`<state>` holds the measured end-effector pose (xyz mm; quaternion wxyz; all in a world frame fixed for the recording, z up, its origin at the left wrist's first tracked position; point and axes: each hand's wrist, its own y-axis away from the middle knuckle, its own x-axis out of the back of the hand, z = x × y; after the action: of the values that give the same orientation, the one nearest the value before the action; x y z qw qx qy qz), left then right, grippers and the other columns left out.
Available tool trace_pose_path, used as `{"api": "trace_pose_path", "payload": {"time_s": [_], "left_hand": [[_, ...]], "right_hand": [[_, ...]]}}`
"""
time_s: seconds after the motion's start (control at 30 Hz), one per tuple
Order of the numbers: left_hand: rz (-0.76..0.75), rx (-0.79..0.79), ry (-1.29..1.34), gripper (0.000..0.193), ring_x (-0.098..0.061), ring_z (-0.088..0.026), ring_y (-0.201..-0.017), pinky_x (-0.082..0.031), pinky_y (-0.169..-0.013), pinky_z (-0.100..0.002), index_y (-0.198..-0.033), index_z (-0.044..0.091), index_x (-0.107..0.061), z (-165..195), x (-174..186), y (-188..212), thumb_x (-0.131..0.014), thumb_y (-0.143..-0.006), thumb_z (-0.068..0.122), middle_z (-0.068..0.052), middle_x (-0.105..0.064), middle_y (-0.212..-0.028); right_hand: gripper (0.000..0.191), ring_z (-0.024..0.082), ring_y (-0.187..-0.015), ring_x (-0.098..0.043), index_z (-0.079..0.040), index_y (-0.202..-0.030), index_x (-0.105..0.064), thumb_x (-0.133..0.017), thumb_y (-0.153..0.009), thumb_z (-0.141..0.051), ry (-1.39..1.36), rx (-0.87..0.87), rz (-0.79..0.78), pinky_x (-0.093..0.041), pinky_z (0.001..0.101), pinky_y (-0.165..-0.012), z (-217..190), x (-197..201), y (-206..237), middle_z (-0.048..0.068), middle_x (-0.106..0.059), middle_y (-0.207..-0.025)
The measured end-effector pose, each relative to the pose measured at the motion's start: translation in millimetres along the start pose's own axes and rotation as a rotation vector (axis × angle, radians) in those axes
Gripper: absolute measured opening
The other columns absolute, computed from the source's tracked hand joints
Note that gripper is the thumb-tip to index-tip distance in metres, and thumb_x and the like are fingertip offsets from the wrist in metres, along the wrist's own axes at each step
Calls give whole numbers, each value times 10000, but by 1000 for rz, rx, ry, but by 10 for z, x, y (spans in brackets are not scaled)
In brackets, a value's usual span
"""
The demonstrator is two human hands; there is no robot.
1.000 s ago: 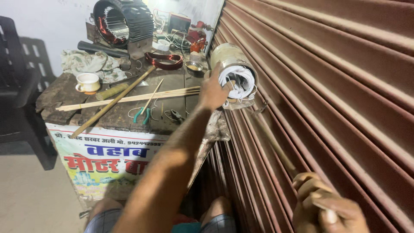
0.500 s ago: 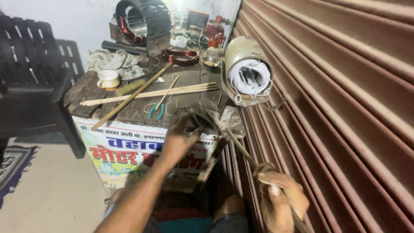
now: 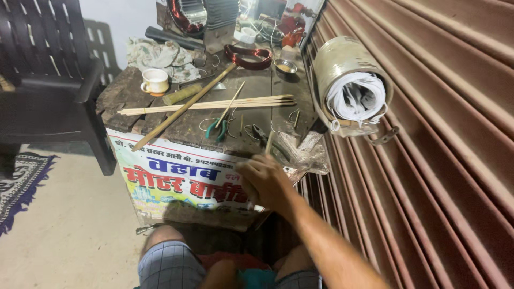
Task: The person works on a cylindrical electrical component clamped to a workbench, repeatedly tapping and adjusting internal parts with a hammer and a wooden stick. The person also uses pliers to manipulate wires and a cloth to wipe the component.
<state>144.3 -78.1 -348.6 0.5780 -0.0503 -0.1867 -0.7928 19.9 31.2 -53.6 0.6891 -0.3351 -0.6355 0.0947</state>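
Note:
My right hand (image 3: 265,183) reaches in from the lower right to the front edge of a small cluttered workbench (image 3: 160,131). Its fingers are curled around a thin pale stick (image 3: 269,143) that pokes up past the knuckles toward dark pliers (image 3: 260,132). Green-handled pliers (image 3: 216,128) and bent wire pieces lie just beyond. A bundle of long thin sticks (image 3: 209,105) and a thicker wooden rod (image 3: 182,108) lie across the bench top. My left hand is out of view.
A metal can stuffed with white paper (image 3: 350,85) hangs on the ribbed brown shutter (image 3: 444,134) at right. A white cup (image 3: 154,81), a rag, wire coils and a motor stator sit at the back. A dark plastic chair (image 3: 48,80) stands left. My knees (image 3: 171,262) are below.
My left hand has dropped away from the bench edge and left the view. My right hand, with the stick, has moved up and left to the bench front. The camera tilted slightly left.

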Motion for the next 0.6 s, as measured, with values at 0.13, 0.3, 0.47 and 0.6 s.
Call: {"api": "trace_pose_path", "payload": {"time_s": [0.13,0.3,0.47,0.6], "left_hand": [[-99,46,-7,454,-724,-289,-1019,-556,-915,-399,-1236,149,-711,-108,41,-141,-767,-789,203,-133,-758,-1057],[-168,59,-15,493,-718,-286,-1100,-547,-974,-405,-1283,146,-678,-161,136,-284,-765,-803,216,-131,-754,-1119],[-200,156,-30,558,-698,-288,-1162,-538,-1015,-410,-1341,144,-646,-210,175,-381,-784,-812,255,-134,-735,-1176],[-241,168,-9,582,-659,-310,-1216,-515,-1049,-419,-1370,89,-610,-250,218,-419,-785,-861,311,-139,-696,-1261]], "right_hand": [[308,230,-845,-645,-106,-1052,-669,-779,-789,-221,387,150,-193,-522,476,-907,520,-419,-292,33,-639,-837],[231,212,-1119,-581,-182,-1054,-716,-731,-824,-196,642,94,-464,-435,448,-1091,1282,-660,-454,31,-648,-1148],[298,305,-1317,-519,-175,-1066,-739,-636,-813,-293,612,-79,-475,-380,496,-1094,1741,-770,-633,92,-593,-1367],[334,300,-1258,-516,-189,-1201,-709,-539,-927,-272,823,-135,-627,-443,489,-994,1856,-797,-693,101,-571,-1340]]}}
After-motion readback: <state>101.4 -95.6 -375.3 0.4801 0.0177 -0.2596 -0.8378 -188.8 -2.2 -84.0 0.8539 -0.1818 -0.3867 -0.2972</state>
